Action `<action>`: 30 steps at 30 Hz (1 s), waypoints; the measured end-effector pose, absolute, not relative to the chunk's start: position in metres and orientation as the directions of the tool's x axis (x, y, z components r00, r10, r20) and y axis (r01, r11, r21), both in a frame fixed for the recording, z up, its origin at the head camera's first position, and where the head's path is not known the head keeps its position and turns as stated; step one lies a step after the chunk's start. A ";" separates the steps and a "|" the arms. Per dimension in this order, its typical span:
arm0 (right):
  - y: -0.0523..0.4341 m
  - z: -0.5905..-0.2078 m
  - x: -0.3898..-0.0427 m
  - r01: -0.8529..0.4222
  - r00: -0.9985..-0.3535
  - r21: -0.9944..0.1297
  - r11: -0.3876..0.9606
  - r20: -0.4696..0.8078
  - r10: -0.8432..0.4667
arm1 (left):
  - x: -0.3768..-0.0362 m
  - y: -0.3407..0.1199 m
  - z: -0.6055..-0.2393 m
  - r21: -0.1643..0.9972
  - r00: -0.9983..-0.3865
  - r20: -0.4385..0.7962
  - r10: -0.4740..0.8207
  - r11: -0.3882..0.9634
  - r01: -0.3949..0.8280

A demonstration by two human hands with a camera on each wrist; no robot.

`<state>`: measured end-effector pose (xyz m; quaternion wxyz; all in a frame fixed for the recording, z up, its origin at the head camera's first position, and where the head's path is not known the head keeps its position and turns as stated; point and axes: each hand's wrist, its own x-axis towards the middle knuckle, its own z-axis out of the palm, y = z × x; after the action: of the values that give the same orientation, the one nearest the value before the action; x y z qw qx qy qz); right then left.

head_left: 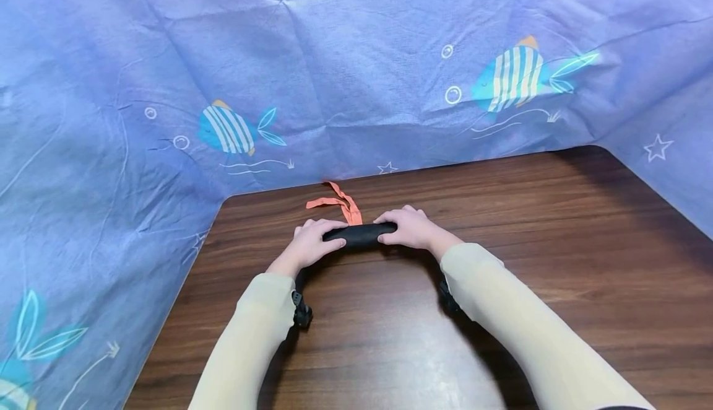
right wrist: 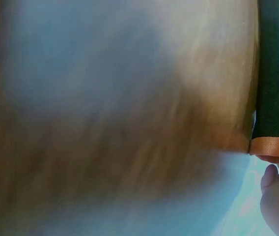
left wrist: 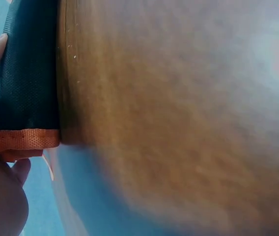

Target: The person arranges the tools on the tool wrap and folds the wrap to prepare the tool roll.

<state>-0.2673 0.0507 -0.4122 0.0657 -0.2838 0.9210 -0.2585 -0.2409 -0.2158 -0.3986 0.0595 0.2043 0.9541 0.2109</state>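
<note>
A dark cloth roll, black with an orange-edged end, lies crosswise on the wooden table. My left hand grips its left end, thumb on the near side and fingers over the top. At the right end my right hand holds it the same way. Two orange ribbon ties trail from the far side of the roll, between the hands. In the right wrist view the dark roll shows at the edge, also trimmed in orange. The palms hide how the ends are folded.
The brown wooden table extends around the roll, most widely to the right. Blue fish-print cloth hangs behind the table and along both sides. Dark wrist-worn devices sit below both wrists.
</note>
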 end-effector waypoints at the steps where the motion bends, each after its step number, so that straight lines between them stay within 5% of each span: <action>1: 0.051 -0.413 -0.268 -0.481 -0.835 -0.518 0.707 0.023 -0.550 | -0.243 -0.216 -0.399 0.426 -0.908 -0.041 0.417 0.829 0.362; 13: 0.054 -0.419 -0.271 -0.484 -0.828 -0.528 0.697 0.020 -0.560 | -0.247 -0.218 -0.401 0.503 -0.917 -0.039 0.398 0.800 0.326; 23: 0.057 -0.415 -0.265 -0.614 -0.783 -0.451 0.647 0.249 -0.570 | -0.250 -0.217 -0.399 0.469 -0.910 -0.070 0.410 0.818 0.332; 30: 0.056 -0.418 -0.265 -0.574 -0.809 -0.457 0.679 0.186 -0.558 | -0.247 -0.215 -0.400 0.471 -0.920 0.006 0.393 0.810 0.349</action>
<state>-0.2655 0.0556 -0.4184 -0.0154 -0.3089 0.9162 -0.2548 -0.2467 -0.2154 -0.3999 0.0456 0.1952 0.9503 0.2383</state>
